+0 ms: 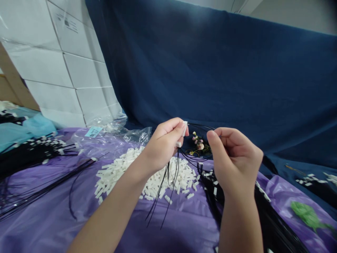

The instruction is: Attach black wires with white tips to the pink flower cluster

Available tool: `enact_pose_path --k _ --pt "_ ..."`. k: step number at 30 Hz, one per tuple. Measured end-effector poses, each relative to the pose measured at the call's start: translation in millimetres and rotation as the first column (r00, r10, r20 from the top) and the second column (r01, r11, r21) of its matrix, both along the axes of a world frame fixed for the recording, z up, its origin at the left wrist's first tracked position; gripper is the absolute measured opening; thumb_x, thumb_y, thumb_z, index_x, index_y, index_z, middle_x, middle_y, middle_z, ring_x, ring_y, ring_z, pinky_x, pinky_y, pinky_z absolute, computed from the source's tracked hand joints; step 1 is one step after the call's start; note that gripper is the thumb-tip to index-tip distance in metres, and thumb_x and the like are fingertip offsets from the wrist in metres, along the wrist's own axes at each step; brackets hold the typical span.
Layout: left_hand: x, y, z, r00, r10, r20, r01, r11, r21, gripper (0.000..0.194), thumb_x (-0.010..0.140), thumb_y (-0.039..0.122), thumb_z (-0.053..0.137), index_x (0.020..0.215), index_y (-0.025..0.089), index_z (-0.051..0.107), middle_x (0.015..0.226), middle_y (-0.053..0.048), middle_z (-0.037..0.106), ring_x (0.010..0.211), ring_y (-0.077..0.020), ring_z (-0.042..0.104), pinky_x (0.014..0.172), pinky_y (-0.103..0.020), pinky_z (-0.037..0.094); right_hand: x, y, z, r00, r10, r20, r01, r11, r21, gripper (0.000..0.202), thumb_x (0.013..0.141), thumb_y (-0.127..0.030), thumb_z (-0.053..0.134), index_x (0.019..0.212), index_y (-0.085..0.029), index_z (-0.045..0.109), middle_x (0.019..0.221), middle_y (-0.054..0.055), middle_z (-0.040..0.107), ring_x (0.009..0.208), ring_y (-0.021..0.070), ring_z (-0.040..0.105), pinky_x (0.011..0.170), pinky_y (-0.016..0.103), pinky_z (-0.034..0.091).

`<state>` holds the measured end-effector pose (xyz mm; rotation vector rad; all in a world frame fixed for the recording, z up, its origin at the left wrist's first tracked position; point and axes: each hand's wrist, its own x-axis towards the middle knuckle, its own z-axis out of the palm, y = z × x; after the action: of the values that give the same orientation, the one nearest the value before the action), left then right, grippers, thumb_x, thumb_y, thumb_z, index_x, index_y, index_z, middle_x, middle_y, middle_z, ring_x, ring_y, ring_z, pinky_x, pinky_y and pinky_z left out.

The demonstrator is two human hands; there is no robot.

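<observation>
Two bare hands raised over a worktop (184, 225) draped in purple sheeting. Left hand (163, 144) curled nearly closed, fingers (181, 130) pinching a small white clip (185, 125) at the tips; a second white piece (178, 144) shows lower in the same grip. A few thin black cords (168, 182) hang from that hand down to the sheet, ends trailing loose; exact count unclear, roughly four or five strands. Right hand (234, 158) held just beside, thumb and forefinger drawn together on a fine black cord (200, 127) that arcs across from the clip; grip closed on it, though the contact point is small. Beneath the hands, a loose heap of white clips (123, 172) lies spread on the sheet, far too many to count. Behind it, a clear plastic bag (113, 137) with a pale blue label, open and crumpled; contents cannot be made out. Right of the heap, a bundle of finished cords (268, 218) with white clips attached runs toward the near edge. At far left, another dark bundle (34, 151) with white clips, and loose black strands (39, 189) fanned over the sheet. One small sprig of artificial flowers (198, 146) sits between the hands, farther back. Dark blue cloth (223, 70) hangs behind; stacked white cartons (65, 63) at upper left
</observation>
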<state>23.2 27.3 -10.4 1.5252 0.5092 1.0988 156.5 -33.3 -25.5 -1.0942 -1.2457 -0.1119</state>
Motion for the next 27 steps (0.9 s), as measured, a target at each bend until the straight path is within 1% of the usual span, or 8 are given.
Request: enact_pose_path --k 5,8,11,16,20,22,24,27 --pt "-1.1 1.9 -2.5 0.997 0.049 -0.053 -0.043 0.992 0.120 0.029 0.093 0.036 0.045 0.073 0.016 0.051 0.058 0.005 0.039 0.048 -0.0043 0.029 0.041 -0.016 0.022 0.9 -6.1 3.7 0.999 0.011 -0.043 -0.016 0.992 -0.127 0.017 0.086 -0.030 0.061 0.076 -0.016 0.064 0.052 -0.005 0.039 0.043 0.0049 0.028 0.037 0.019 0.022" --pt "-0.6 0.4 -3.4 0.995 0.071 -0.071 -0.061 0.988 0.140 0.028 0.093 0.038 0.045 0.075 0.017 0.053 0.059 0.004 0.040 0.051 -0.0059 0.031 0.043 -0.017 0.024 3.2 -6.4 3.3 0.996 0.023 -0.087 -0.034 0.990 -0.135 0.018 0.086 -0.033 0.061 0.078 -0.016 0.065 0.049 -0.006 0.036 0.041 0.0051 0.027 0.034 0.018 0.019" --pt "0.6 -1.8 -3.7 0.994 0.078 -0.077 -0.067 0.987 0.146 0.029 0.092 0.039 0.045 0.075 0.018 0.053 0.061 0.003 0.040 0.052 -0.0070 0.032 0.044 -0.018 0.024 4.8 -5.4 2.1 0.997 0.027 -0.068 -0.035 0.992 -0.119 0.018 0.086 -0.033 0.062 0.078 -0.016 0.065 0.048 -0.006 0.035 0.041 0.0050 0.026 0.033 0.018 0.018" --pt "0.7 -2.0 -2.8 0.994 0.088 -0.063 -0.079 0.988 0.134 0.029 0.092 0.038 0.045 0.074 0.018 0.053 0.059 0.004 0.039 0.051 -0.0070 0.030 0.044 -0.019 0.023 4.6 -4.5 1.6 0.995 -0.039 0.091 0.047 0.995 -0.091 0.012 0.086 -0.027 0.061 0.080 -0.017 0.063 0.058 -0.004 0.047 0.046 0.0060 0.035 0.040 0.020 0.029" --pt "-0.4 -2.5 -0.2 0.996 0.036 -0.079 -0.028 0.995 0.100 0.029 0.092 0.036 0.045 0.071 0.017 0.051 0.058 0.004 0.039 0.050 -0.0065 0.032 0.044 -0.018 0.024 4.1 -3.4 1.9 0.953 -0.096 0.288 0.097 0.995 0.013 0.005 0.086 -0.022 0.062 0.088 -0.018 0.065 0.067 -0.002 0.055 0.058 0.0089 0.049 0.054 0.023 0.041" --pt "-0.4 -3.7 1.0 0.996 0.009 -0.084 -0.001 0.996 0.088 0.029 0.092 0.035 0.046 0.070 0.016 0.051 0.057 0.004 0.039 0.050 -0.0066 0.032 0.043 -0.018 0.024 3.5 -2.6 2.0 0.923 -0.138 0.359 0.123 0.990 0.064 0.004 0.086 -0.020 0.062 0.087 -0.019 0.065 0.071 -0.001 0.058 0.060 0.0095 0.051 0.055 0.023 0.042" --pt "-0.1 -4.9 1.6 0.996 -0.023 -0.092 0.030 0.997 0.070 0.029 0.092 0.036 0.045 0.070 0.017 0.050 0.057 0.004 0.038 0.049 -0.0064 0.030 0.042 -0.018 0.022 2.5 -1.5 2.1 0.910 -0.172 0.378 0.140 0.984 0.109 0.004 0.086 -0.018 0.062 0.083 -0.018 0.064 0.071 -0.001 0.057 0.060 0.0094 0.051 0.053 0.022 0.041" --pt "0.7 -5.6 1.5 0.994 -0.055 -0.092 0.059 0.997 0.048 0.030 0.092 0.038 0.045 0.070 0.017 0.049 0.056 0.005 0.036 0.046 -0.0058 0.027 0.040 -0.019 0.018 0.8 0.0 2.9 0.904 -0.164 0.395 0.132 0.985 0.107 0.007 0.087 -0.015 0.059 0.082 -0.018 0.061 0.071 -0.001 0.056 0.059 0.0092 0.049 0.053 0.022 0.041"
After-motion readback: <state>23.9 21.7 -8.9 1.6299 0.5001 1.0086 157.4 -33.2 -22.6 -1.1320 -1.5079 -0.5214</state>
